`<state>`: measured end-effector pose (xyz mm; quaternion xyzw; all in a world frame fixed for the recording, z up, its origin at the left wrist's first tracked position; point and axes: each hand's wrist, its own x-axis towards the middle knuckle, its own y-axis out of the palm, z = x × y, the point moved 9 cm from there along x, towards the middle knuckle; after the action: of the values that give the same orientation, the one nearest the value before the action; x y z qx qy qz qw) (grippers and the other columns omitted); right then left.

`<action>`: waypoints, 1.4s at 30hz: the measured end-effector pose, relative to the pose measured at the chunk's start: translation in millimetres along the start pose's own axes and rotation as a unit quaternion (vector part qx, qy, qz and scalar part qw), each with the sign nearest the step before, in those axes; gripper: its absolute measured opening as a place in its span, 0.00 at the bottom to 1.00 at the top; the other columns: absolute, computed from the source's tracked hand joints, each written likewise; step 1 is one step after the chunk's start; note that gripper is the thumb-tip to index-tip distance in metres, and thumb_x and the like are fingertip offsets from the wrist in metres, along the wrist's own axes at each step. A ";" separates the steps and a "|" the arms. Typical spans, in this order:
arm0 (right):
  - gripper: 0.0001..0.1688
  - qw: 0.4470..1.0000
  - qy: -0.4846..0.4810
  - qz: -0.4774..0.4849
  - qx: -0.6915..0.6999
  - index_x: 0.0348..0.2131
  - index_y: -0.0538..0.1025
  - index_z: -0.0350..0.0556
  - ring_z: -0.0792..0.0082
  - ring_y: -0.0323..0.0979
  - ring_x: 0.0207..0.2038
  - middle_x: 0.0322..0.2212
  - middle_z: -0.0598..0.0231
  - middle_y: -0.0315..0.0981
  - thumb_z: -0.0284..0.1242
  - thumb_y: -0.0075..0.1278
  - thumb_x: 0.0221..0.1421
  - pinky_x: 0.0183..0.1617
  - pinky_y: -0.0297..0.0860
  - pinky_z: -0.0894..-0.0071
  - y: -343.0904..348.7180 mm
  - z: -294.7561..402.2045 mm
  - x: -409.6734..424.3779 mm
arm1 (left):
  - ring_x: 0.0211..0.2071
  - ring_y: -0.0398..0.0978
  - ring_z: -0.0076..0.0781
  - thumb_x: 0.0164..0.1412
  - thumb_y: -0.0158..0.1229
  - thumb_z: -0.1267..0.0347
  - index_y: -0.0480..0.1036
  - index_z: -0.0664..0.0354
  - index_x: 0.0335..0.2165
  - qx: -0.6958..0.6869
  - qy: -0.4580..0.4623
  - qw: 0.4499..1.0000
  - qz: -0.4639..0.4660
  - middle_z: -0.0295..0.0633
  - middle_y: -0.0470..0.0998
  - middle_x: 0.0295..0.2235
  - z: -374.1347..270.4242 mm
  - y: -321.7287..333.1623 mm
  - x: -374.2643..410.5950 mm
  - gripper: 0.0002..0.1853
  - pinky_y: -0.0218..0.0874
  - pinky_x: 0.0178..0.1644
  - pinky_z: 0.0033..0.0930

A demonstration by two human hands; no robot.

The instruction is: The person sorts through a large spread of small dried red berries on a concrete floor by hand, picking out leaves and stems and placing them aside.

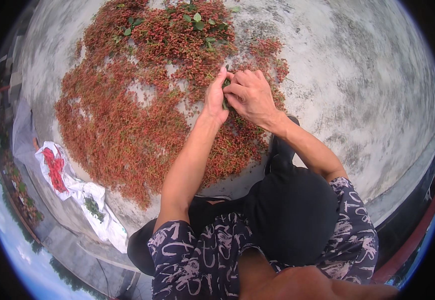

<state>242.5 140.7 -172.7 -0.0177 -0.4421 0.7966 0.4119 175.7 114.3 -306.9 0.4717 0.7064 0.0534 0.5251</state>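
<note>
My left hand [215, 95] and my right hand [250, 92] meet above a wide spread of red berry clusters on thin stems [123, 123], which look like Sichuan pepper. Between them is a small green leafy sprig [225, 83], mostly covered by my fingers. My left hand cups it from the left, thumb pointing up. The right thumb and forefinger pinch at it from the other side. A denser heap of berry clusters [180, 33] with green leaves [198, 22] lies beyond my hands.
The berries lie on a weathered concrete floor [352, 82]. At the left is a white woven sack [106, 228] with red material [54, 168] and green leaves [93, 208] on it. My black shoe [277, 150] and black-clad knee [292, 213] are close below my right forearm.
</note>
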 end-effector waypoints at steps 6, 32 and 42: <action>0.13 0.998 0.001 0.029 0.062 0.38 0.80 0.48 0.61 0.69 0.37 0.34 0.65 0.72 0.23 0.53 0.49 0.44 0.62 0.62 -0.9 20.2 8.3 | 0.11 0.51 0.17 0.69 0.41 0.45 0.62 0.53 0.25 0.048 -0.030 0.998 0.005 0.27 0.58 0.15 -27.5 -33.3 -23.9 0.26 0.42 0.15 0.23; 0.15 0.944 0.103 0.243 -0.196 0.40 0.77 0.44 0.66 0.70 0.32 0.32 0.62 0.70 0.16 0.43 0.54 0.34 0.66 0.67 -32.2 -85.8 -32.1 | 0.31 0.72 0.37 0.70 0.37 0.56 0.66 0.59 0.36 -0.379 0.510 0.607 -0.477 0.41 0.73 0.30 -187.9 -761.5 -593.7 0.19 0.66 0.33 0.42; 0.08 0.924 0.208 0.222 -0.232 0.36 0.78 0.44 0.65 0.74 0.31 0.30 0.62 0.74 0.23 0.50 0.54 0.36 0.69 0.68 -44.5 -29.2 -37.0 | 0.60 0.60 0.47 0.59 0.55 0.58 0.57 0.68 0.60 -0.216 0.379 0.592 -0.677 0.55 0.61 0.59 -215.4 -800.2 -621.1 0.36 0.53 0.60 0.51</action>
<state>307.0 148.0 -170.8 -0.3760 -0.5040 0.7208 0.2916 -480.9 -683.5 -238.7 -0.3331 0.9253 0.0076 0.1813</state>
